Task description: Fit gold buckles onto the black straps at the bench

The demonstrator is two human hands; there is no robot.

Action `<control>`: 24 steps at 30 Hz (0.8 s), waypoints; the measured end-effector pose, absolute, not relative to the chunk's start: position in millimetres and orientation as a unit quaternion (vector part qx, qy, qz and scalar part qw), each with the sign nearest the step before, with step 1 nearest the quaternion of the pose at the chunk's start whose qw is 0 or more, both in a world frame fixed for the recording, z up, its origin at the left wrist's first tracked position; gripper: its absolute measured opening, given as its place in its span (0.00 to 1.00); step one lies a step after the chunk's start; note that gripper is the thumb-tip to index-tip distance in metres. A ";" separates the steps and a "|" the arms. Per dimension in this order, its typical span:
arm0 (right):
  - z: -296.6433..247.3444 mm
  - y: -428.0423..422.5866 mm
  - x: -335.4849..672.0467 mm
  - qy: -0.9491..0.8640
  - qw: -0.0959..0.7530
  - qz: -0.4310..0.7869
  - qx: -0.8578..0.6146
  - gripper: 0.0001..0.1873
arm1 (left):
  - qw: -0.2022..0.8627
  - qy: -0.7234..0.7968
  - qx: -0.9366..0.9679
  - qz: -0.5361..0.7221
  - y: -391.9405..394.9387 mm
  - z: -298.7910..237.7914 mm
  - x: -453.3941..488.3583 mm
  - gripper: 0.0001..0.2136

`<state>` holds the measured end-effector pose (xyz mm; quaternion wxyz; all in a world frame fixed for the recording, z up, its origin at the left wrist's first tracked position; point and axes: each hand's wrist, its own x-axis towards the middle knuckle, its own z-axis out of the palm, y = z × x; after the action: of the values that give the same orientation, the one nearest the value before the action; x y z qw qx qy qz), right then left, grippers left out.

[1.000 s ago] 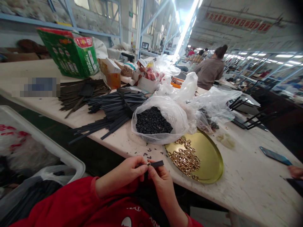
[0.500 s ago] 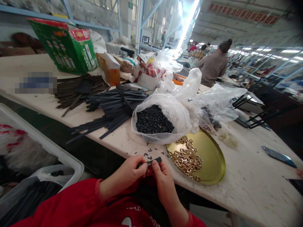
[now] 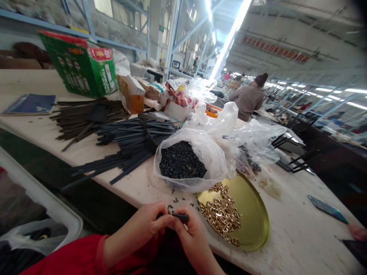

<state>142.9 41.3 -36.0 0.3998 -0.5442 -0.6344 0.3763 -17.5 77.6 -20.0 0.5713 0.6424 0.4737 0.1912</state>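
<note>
My left hand (image 3: 150,221) and my right hand (image 3: 189,231) meet at the table's front edge, thumbs and fingers pinched on a short black strap (image 3: 181,217). A small shiny bit shows between the fingertips, too small to name surely. Right of my hands, small gold metal buckles (image 3: 222,214) lie heaped in a round gold tray (image 3: 255,229). Just beyond stands an open clear plastic bag (image 3: 215,152) full of small black loops (image 3: 182,160). A few loose black bits lie on the table near my fingers.
Black strips (image 3: 129,141) and brown-black strips (image 3: 86,114) lie piled at left, some overhanging the edge. Behind them stand a green carton (image 3: 83,68) and a blue booklet (image 3: 31,104). A phone (image 3: 327,209) lies at right, near another person's hand (image 3: 357,231). A white bin (image 3: 57,206) stands lower left.
The camera view has shifted, so the table contents sit lower and further left. My hands have drawn closer together, and less of the black strap shows between them.
</note>
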 end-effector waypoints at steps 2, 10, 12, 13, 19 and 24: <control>-28.6 52.9 147.9 -0.678 0.359 0.377 -0.518 0.08 | 0.575 0.465 0.638 0.214 85.3 -20.4 -18.1 0.10; -18.1 179.7 195.4 -0.739 0.207 0.146 -0.625 0.10 | 0.552 0.468 0.658 0.209 108.3 -19.0 -16.9 0.10; -28.0 205.7 197.8 -0.745 0.165 0.132 -0.632 0.07 | 0.562 0.474 0.641 0.220 112.4 -22.6 -16.9 0.11; -33.9 214.0 197.2 -0.748 0.147 0.129 -0.635 0.07 | 0.569 0.474 0.633 0.225 113.9 -25.3 -17.4 0.11; -55.4 219.8 195.4 -0.737 0.123 0.126 -0.653 0.07 | 0.588 0.497 0.586 0.253 115.8 -41.1 -22.4 0.10; -49.9 214.5 202.7 -0.700 0.210 0.170 -0.661 0.07 | 0.590 0.499 0.569 0.280 111.0 -32.8 -16.9 0.10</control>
<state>202.7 214.5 -49.9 0.2100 -0.6611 -0.7000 0.1699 -16.9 111.0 -32.8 0.5904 0.5692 0.4991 0.2798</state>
